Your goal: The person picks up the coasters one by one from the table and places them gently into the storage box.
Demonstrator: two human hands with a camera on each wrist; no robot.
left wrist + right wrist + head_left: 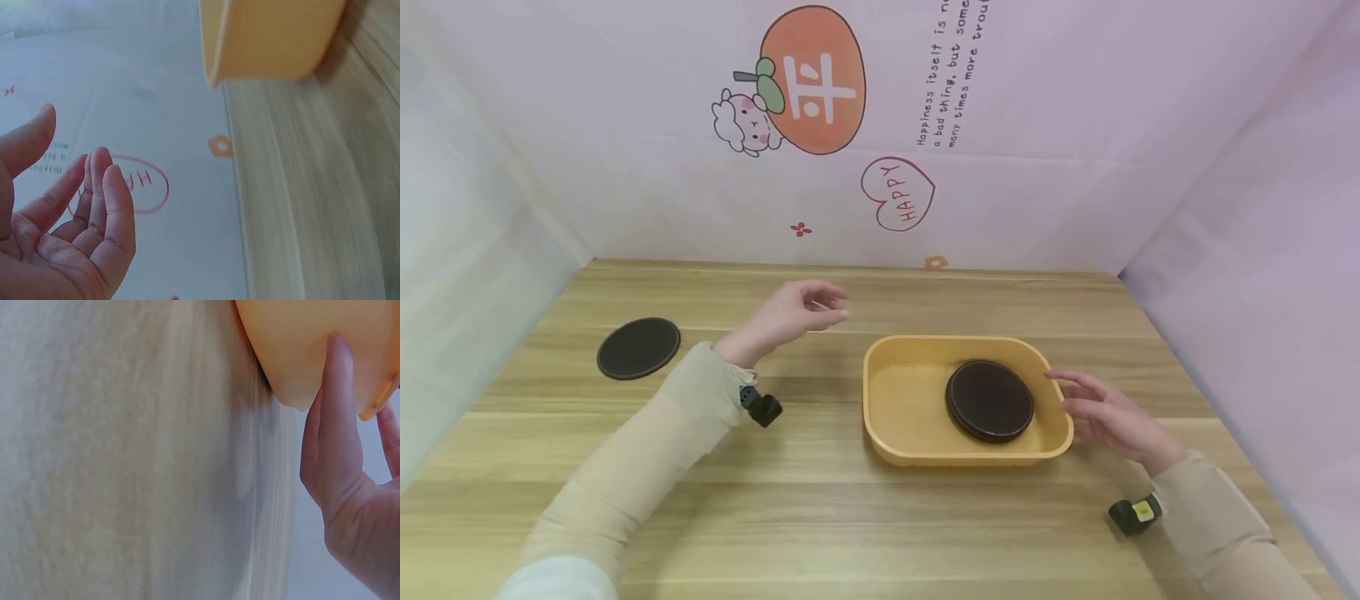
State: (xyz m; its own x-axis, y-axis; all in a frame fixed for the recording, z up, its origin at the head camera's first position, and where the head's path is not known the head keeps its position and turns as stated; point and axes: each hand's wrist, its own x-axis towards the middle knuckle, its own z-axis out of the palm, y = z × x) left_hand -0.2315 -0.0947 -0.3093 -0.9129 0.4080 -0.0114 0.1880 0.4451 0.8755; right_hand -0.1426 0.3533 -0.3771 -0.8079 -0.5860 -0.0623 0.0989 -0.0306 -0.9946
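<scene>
A yellow plastic basin stands on the table with dark round coasters in its right half, looking like a stack. Another dark round coaster, with a stitched edge, lies flat on the table at the left. My left hand is held above the table left of the basin, fingers loosely bent and nothing between them; the left wrist view shows its palm. At the basin's right end is my right hand, fingertips right at the rim. In the right wrist view a straight finger overlaps the basin's outer wall.
The wooden table ends at a white printed cloth backdrop behind. Cloth walls also rise at the left and right sides. A small black camera is strapped to the left wrist, another camera to the right.
</scene>
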